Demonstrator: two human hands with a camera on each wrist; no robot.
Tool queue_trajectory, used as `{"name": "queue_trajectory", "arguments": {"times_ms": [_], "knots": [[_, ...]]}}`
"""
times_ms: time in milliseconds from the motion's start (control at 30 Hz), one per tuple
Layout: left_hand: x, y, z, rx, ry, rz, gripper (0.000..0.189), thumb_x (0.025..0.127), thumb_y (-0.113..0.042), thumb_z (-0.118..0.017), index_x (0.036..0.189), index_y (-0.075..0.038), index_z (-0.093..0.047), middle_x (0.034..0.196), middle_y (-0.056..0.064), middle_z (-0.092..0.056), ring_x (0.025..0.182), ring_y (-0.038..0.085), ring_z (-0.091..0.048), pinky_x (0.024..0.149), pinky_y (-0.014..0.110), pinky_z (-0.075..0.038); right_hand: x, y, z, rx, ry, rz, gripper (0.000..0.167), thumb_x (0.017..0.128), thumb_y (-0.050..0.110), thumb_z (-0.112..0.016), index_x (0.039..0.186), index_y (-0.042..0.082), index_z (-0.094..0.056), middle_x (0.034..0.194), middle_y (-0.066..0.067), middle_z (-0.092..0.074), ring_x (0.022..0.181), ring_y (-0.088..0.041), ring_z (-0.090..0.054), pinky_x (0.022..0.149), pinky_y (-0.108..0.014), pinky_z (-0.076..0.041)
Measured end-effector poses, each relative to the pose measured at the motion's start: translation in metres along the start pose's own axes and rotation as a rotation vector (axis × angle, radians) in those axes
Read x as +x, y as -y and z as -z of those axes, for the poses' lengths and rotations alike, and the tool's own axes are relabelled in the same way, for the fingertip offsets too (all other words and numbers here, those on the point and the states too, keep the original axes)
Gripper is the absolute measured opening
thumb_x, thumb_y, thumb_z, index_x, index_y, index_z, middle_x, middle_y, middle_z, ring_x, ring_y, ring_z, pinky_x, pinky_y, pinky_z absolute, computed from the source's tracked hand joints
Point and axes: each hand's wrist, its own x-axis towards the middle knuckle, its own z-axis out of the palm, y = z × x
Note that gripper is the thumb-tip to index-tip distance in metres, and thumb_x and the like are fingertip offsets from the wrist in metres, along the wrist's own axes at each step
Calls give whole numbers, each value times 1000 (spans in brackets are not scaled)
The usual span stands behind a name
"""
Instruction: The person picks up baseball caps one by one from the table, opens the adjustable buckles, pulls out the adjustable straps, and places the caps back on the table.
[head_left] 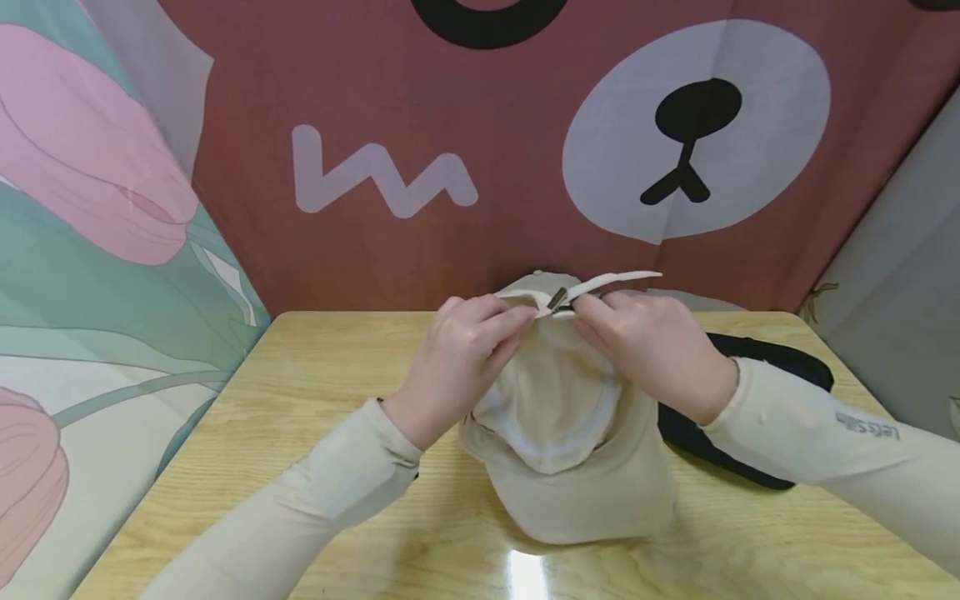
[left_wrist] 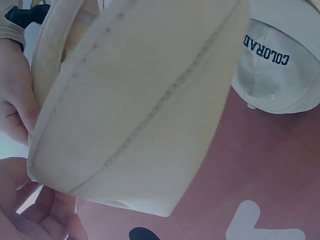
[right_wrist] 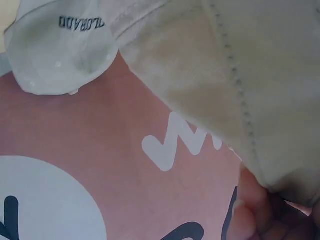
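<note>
Beige cap: centre of tabletop, brim pointing near; whether it rests there, can't tell.
Left grip: left hand pinches the cap's far edge, left of the buckle.
Right grip: right hand pinches just right of the buckle; exact hold hidden.
Strap: free end sticks out right, past the buckle.
Slip risk: strap could slide back through if the buckle isn't clamped; fingertip pinch could lose the edge; twisted strap could jam.
Writing: "COLORADO", partly cut off, on pale cap, left wrist view; similar letters, right wrist view.
Sleeve: small print, maybe "Let'sSlim".
</note>
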Motion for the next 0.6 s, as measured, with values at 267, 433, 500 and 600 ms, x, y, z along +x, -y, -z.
{"name": "queue_trajectory", "arguments": {"times_ms": [267, 433, 500, 600], "knots": [[-1, 2, 1, -4, -2, -1, 14, 84, 2, -70, 96, -4, -76, 84, 5, -68, 73, 18, -62, 59, 30, -41, 4, -3, 3, 30, 15, -63, 23, 83, -3, -65, 77, 5, -44, 54, -1, -34, 39, -14, -32, 34, -29, -28], [-2, 3, 2, -29, 5, 26, 16, 83, 4, -70, 96, -3, -75, 83, 6, -67, 70, 19, -62, 59, 30, -41, 4, -6, 2, 43, 40, -89, 28, 81, -5, -69, 77, 6, -44, 55, 0, -33, 41, -12, -31, 35, -28, -28], [-2, 2, 2, -29, 2, 28, 17, 82, 4, -71, 96, -4, -75, 82, 5, -67, 70, 19, -62, 58, 30, -41, 3, -7, 2, 40, 38, -80, 27, 81, -4, -69, 78, 5, -44, 56, -1, -34, 41, -12, -32, 35, -28, -28], [-1, 2, 3, -33, -6, 30, 16, 81, 5, -71, 95, -4, -75, 82, 4, -68, 70, 18, -62, 58, 30, -41, 3, -6, 2, 30, 30, -63, 21, 91, 1, -61, 78, 5, -44, 56, -1, -34, 41, -13, -32, 35, -28, -28]]}}
